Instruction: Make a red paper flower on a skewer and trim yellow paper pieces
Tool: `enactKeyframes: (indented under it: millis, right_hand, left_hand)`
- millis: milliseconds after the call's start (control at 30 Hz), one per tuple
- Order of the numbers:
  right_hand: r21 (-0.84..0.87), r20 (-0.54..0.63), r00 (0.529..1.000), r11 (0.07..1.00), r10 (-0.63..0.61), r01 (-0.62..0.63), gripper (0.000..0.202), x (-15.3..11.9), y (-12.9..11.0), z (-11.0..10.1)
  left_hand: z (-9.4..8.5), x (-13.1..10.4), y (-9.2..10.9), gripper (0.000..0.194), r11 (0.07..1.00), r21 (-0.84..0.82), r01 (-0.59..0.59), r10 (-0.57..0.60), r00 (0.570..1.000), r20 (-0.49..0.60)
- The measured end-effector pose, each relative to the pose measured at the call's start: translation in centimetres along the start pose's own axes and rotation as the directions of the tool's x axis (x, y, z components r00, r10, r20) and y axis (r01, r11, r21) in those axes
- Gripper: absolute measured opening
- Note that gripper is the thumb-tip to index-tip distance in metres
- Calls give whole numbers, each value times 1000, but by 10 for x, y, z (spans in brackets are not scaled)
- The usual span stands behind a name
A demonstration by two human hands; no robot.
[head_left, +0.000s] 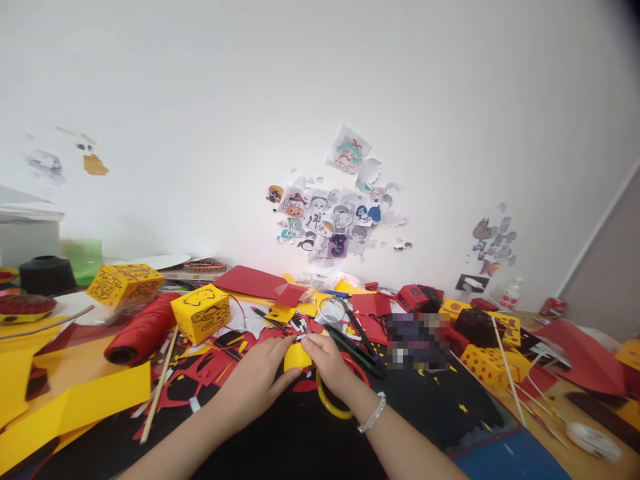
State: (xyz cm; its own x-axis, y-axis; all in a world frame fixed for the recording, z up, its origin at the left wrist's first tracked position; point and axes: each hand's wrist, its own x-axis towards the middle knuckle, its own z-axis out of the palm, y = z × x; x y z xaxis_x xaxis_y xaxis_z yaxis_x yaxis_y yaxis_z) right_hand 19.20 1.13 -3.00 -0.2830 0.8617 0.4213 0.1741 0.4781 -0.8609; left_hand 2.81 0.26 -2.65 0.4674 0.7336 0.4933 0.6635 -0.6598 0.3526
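Between my two hands, over the black mat (240,433), is a small yellow paper piece (297,358) that looks folded. My left hand (265,373) holds it from the left, thumb below and fingers along the top edge. On the right side, my right hand (327,360) pinches the upper right part of the same piece. A bracelet (373,415) circles my right wrist. Under the right hand lie a yellow ring-shaped roll (333,408) and a red ring, both partly covered. Red paper scraps (200,370) spread left of my hands.
A yellow box with drawings (201,313), a red thread spool (143,330) and a wooden stick (159,387) stand or lie left. Dark green-black scissors or a cutter (357,353) lie right of centre. Yellow spotted boxes (487,365) and a white mouse (594,441) are farther right. Wall behind.
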Motion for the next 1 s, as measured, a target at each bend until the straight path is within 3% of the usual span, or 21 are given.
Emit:
enactKeyframes:
  millis: [133,367,533,800,1000]
  right_hand:
    - [-22,-9,1000,1000,-12,12,34,0,2,-2]
    - [-119,-48,997,991,-68,62,34,-1,5,1]
    - [-151,-54,996,987,-72,63,36,-1,3,3]
    - [-108,-107,994,994,-21,9,37,-1,6,3]
    - [-50,-102,995,998,19,-24,37,-1,4,5]
  left_hand:
    - [-4,0,-3,45,999,27,-23,24,999,-21]
    - [-4,5,0,31,949,-288,129,-112,991,74]
    - [-4,5,-2,24,951,-260,165,-177,984,-25]
    - [-2,6,-7,34,929,-368,48,-85,993,-84]
    - [-6,5,-12,33,982,-190,-26,16,999,-52]
